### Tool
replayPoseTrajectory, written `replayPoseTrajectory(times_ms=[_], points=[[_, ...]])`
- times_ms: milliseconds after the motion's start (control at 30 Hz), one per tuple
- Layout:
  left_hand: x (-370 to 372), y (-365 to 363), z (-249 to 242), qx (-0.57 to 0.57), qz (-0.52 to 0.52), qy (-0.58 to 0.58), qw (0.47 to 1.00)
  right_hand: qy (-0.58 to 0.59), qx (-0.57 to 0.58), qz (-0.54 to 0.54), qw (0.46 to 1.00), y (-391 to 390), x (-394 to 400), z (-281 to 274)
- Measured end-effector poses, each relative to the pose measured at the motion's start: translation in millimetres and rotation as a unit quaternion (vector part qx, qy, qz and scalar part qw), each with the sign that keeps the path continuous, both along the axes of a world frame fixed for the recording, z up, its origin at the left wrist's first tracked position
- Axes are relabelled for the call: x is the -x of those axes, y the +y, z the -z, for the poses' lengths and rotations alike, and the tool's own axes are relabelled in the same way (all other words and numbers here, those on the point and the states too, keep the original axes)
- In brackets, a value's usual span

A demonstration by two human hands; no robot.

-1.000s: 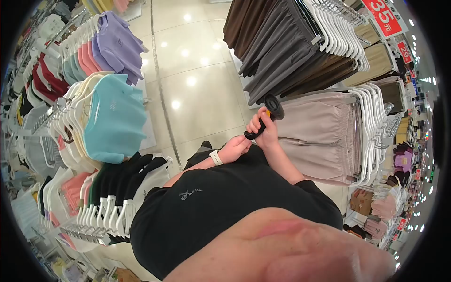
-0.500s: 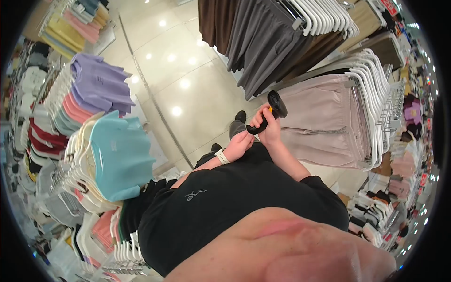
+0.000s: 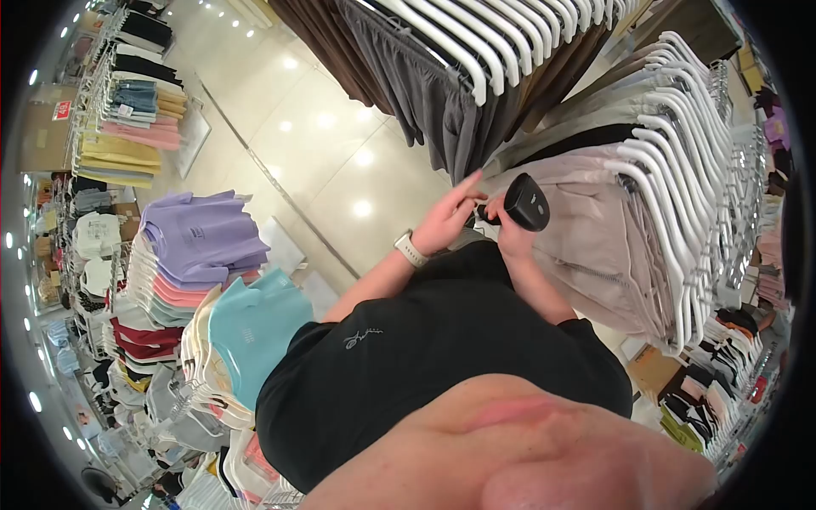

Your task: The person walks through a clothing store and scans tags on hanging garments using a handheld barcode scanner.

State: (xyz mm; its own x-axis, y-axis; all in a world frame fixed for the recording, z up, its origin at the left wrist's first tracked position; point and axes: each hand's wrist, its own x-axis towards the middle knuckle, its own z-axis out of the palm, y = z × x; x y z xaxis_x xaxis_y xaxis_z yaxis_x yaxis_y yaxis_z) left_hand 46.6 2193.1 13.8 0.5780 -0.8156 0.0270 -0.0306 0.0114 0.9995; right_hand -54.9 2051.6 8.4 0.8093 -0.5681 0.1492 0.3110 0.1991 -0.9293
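Observation:
My right hand (image 3: 515, 240) is closed around the handle of a black barcode scanner (image 3: 527, 204), whose rounded head faces up in front of my chest. Much of the handle is hidden behind the fingers. Close beside it, my left hand (image 3: 444, 217) has its fingers stretched out and apart, holding nothing, with the index finger pointing toward the dark grey trousers (image 3: 425, 89). A light watch (image 3: 410, 250) is on that wrist. To the right of the scanner hang pale pink trousers (image 3: 586, 234) on white hangers (image 3: 659, 200).
On the left, a rack carries purple T-shirts (image 3: 204, 234) and turquoise tops (image 3: 259, 327). Yellow garments (image 3: 119, 161) hang farther back. Shiny floor tiles (image 3: 319, 161) run between the racks. A cardboard box (image 3: 653, 370) stands at lower right.
My left hand has come away from the scanner's handle and stretched its fingers forward. The scanner has turned and shifted right in my right hand. The trouser racks appear closer.

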Motion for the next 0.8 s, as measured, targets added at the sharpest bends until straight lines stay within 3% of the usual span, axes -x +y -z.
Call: replayPoseTrajectory(times_ms=[67, 133, 300, 367, 433, 467, 567, 600, 700, 733, 800], points=[[-28, -25, -29, 0.023, 0.042, 0.048, 0.998, 0.004, 0.064, 0.008, 0.998, -19, -11, -9], [-41, -49, -35, 0.025, 0.021, 0.042, 0.999, 0.010, 0.120, 0.023, 0.992, -37, -21, -3], [-54, -75, -32, 0.032, -0.097, -0.058, 0.993, 0.050, 0.235, 0.023, 0.970, -71, -35, 32], [-62, -67, -19, -0.014, -0.107, -0.101, 0.989, 0.013, 0.255, 0.026, 0.966, -74, -42, 42], [-62, -60, -16, -0.019, -0.167, -0.093, 0.981, -0.098, 0.264, 0.031, 0.959, -76, -63, -6], [-64, -57, -12, -0.009, -0.196, -0.086, 0.977, -0.100, 0.208, -0.085, 0.969, -80, -72, -17], [-76, -36, -6, 0.052, -0.237, -0.060, 0.968, -0.115, 0.269, -0.144, 0.945, -77, -100, -38], [-77, -31, -13, 0.051, -0.248, 0.029, 0.967, -0.124, 0.287, -0.152, 0.938, -73, -110, -45], [-91, -9, -6, -0.004, -0.246, 0.038, 0.969, -0.119, 0.301, -0.190, 0.927, -67, -130, -68], [-97, -4, 11, 0.006, -0.247, 0.073, 0.966, -0.074, 0.302, -0.243, 0.919, -66, -132, -60], [-110, 1, 16, 0.027, -0.223, 0.193, 0.955, -0.051, 0.278, -0.248, 0.927, -58, -145, -72]])
